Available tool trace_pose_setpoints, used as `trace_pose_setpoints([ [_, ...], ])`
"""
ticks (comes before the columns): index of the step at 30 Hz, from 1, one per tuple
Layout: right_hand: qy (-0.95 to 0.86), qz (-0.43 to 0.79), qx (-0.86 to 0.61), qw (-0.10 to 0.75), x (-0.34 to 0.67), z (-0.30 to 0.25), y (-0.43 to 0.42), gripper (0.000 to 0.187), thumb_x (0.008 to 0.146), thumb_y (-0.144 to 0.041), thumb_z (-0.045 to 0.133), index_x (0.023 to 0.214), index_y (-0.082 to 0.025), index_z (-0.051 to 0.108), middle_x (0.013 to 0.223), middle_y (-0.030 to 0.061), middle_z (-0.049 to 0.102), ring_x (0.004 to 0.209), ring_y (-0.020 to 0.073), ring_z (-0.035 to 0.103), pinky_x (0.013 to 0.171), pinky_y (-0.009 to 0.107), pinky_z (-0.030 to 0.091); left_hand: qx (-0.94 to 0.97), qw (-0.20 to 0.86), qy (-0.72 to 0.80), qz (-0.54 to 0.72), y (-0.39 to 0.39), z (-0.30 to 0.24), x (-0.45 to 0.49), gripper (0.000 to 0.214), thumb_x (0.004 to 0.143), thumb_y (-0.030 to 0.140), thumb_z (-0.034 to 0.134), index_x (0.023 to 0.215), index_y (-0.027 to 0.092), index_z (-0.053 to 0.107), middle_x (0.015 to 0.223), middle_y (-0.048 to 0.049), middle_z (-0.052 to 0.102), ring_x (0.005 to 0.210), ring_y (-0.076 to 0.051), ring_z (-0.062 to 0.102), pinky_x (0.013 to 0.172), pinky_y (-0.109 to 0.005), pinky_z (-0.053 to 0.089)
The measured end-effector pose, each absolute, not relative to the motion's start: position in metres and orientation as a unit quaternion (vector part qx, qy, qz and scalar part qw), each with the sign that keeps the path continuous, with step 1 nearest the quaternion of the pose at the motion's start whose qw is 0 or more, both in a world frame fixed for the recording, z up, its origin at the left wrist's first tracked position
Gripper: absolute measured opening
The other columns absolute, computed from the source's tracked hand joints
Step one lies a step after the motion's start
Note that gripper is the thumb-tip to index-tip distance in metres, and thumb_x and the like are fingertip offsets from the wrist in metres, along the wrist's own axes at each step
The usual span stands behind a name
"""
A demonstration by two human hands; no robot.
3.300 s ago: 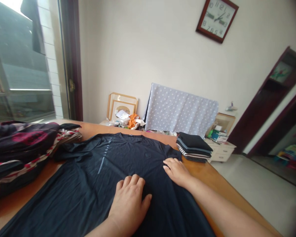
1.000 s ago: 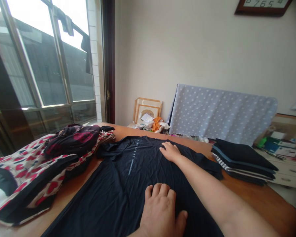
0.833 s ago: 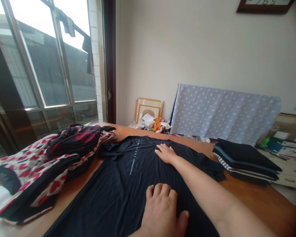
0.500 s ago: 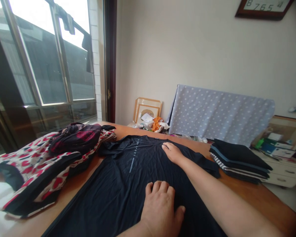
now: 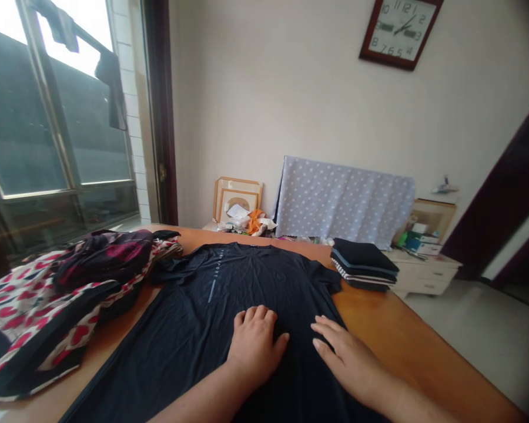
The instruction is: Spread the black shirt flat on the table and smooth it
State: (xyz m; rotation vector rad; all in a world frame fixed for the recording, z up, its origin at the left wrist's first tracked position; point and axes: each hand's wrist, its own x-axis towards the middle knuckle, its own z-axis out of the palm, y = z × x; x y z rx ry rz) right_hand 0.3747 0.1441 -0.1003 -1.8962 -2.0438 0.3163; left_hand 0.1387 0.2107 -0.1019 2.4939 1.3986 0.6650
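Observation:
A dark navy T-shirt lies spread flat on a wooden table, its collar toward the far edge. My left hand rests palm down on the shirt's middle, fingers stretched out. My right hand lies flat on the shirt close to its right side, fingers extended and apart. Neither hand holds anything.
A heap of red, white and black patterned clothes covers the table's left side. A stack of folded dark garments sits at the far right corner. Behind the table are a dotted grey cloth, picture frames and a white drawer unit.
My right hand has drawn back from near the shirt's collar to the shirt's near right side, beside my left hand. The view has swung to the right.

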Motion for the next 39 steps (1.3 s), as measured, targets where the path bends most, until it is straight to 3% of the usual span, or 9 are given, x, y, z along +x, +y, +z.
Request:
trace_pose_setpoints([
  [7,-0.69,0.1,-0.71,0.104,0.386,-0.098,0.076,0.066,0.1,-0.06,0.026,0.154,-0.024,0.036,0.161,0.0058,0.03,0.15,0.0238,0.023,0.123,0.048,0.018,0.857,0.074,0.464,0.214,0.214,-0.105,0.141,0.034,0.09,0.053,0.05,0.108,0.027,0.064,0.114,-0.0089,0.061,0.114,-0.032,0.051,0.098,-0.048,0.032],
  [11,-0.681,0.113,-0.718,0.087,0.393,-0.095,0.06,0.068,0.098,-0.064,0.025,0.155,-0.027,0.032,0.162,0.0045,0.027,0.151,0.0243,0.02,0.123,0.052,0.016,0.862,0.07,0.457,0.208,0.216,-0.108,0.141,0.036,0.09,0.054,0.049,0.109,0.027,0.064,0.116,-0.0096,0.061,0.115,-0.032,0.051,0.097,-0.047,0.032],
  [17,-0.692,0.072,-0.706,0.135,0.383,-0.091,0.048,0.063,0.099,-0.06,0.031,0.15,-0.023,0.044,0.159,0.0076,0.034,0.15,0.0248,0.023,0.124,0.052,0.016,0.858,0.081,0.453,0.227,0.214,-0.11,0.14,0.037,0.088,0.056,0.053,0.107,0.027,0.065,0.115,-0.0093,0.062,0.114,-0.032,0.052,0.097,-0.047,0.033],
  [21,-0.731,0.099,-0.655,0.164,0.361,-0.084,0.048,0.057,0.099,-0.057,0.036,0.145,-0.025,0.051,0.158,0.0056,0.037,0.148,0.0245,0.029,0.122,0.048,0.026,0.84,0.126,0.461,0.257,0.214,-0.11,0.136,0.041,0.086,0.06,0.055,0.108,0.027,0.066,0.118,-0.0092,0.062,0.116,-0.032,0.052,0.099,-0.045,0.035],
  [26,-0.795,0.162,-0.568,0.142,0.317,-0.059,0.057,0.05,0.099,-0.048,0.043,0.138,-0.023,0.059,0.148,0.0083,0.051,0.14,0.0246,0.044,0.117,0.043,0.036,0.781,0.217,0.48,0.336,0.226,-0.115,0.127,0.043,0.086,0.06,0.055,0.109,0.026,0.067,0.119,-0.0071,0.063,0.114,-0.027,0.055,0.097,-0.038,0.04],
  [32,-0.85,0.164,-0.484,0.126,0.255,-0.046,0.076,0.045,0.094,-0.034,0.051,0.134,-0.017,0.063,0.141,0.0122,0.058,0.135,0.027,0.05,0.116,0.042,0.037,0.698,0.33,0.482,0.415,0.236,-0.116,0.121,0.044,0.085,0.058,0.059,0.105,0.021,0.069,0.111,-0.0072,0.066,0.104,-0.022,0.059,0.094,-0.032,0.044],
  [39,-0.871,0.214,-0.439,0.059,0.224,-0.058,0.087,0.059,0.092,-0.051,0.054,0.141,-0.019,0.056,0.153,0.0155,0.042,0.145,0.0331,0.033,0.12,0.051,0.026,0.66,0.415,0.461,0.425,0.234,-0.105,0.106,0.046,0.085,0.06,0.06,0.101,0.018,0.069,0.09,-0.0041,0.069,0.092,-0.02,0.061,0.088,-0.032,0.046],
])
